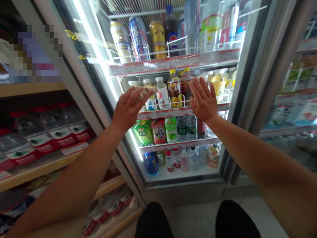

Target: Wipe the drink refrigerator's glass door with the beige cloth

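Note:
My left hand (130, 104) is raised before the left part of the fridge's second shelf. Its fingers are loosely curved and apart, and I see nothing held in it. Behind its fingertips stand white-capped bottles, among them a milky bottle (162, 93). Over the right part of that same shelf, my right hand (204, 99) is held up with its fingers stretched out and nothing in it. Nearest to it is a yellow-capped tea bottle (175, 87) with lemons on the label; more bottles are partly hidden behind the hand. I cannot tell whether either hand touches anything.
The lit fridge (185, 185) has a metal frame. Its top shelf bears cans, such as a gold can (158, 39), and a cola bottle (171, 31). Lower shelves hold a green pack (143, 132) and small bottles. Wooden shelves (29, 170) with red-capped water bottles stand left.

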`<action>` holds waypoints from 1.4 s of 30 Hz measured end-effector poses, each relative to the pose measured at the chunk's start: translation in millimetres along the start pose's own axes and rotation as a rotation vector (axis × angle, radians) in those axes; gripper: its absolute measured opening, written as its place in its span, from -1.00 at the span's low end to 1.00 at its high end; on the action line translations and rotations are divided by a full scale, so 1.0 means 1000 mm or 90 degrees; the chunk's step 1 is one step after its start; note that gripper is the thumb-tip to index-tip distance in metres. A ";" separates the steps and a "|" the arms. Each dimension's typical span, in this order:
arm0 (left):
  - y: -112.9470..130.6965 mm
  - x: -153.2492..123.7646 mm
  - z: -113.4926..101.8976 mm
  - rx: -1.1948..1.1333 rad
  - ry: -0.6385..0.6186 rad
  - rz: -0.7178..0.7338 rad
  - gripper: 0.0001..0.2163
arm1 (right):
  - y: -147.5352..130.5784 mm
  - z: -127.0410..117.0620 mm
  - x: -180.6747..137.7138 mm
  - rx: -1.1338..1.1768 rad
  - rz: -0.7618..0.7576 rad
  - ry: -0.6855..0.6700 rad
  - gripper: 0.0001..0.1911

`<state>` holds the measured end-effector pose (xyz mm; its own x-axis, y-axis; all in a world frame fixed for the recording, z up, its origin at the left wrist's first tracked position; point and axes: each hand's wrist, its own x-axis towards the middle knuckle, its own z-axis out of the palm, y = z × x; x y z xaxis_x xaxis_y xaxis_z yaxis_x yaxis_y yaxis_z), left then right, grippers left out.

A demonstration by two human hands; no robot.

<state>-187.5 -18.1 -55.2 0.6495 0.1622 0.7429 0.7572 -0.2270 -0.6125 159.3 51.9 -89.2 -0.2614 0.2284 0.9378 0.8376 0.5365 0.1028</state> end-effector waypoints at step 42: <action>0.017 -0.046 0.004 0.013 0.080 -0.241 -0.44 | 0.000 0.004 -0.003 0.020 0.014 0.011 -0.34</action>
<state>-204.2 -25.2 -101.3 0.3110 0.1116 0.9438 0.9438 -0.1537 -0.2928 157.8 54.2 -93.3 -0.2343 0.2274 0.9452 0.8279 0.5564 0.0713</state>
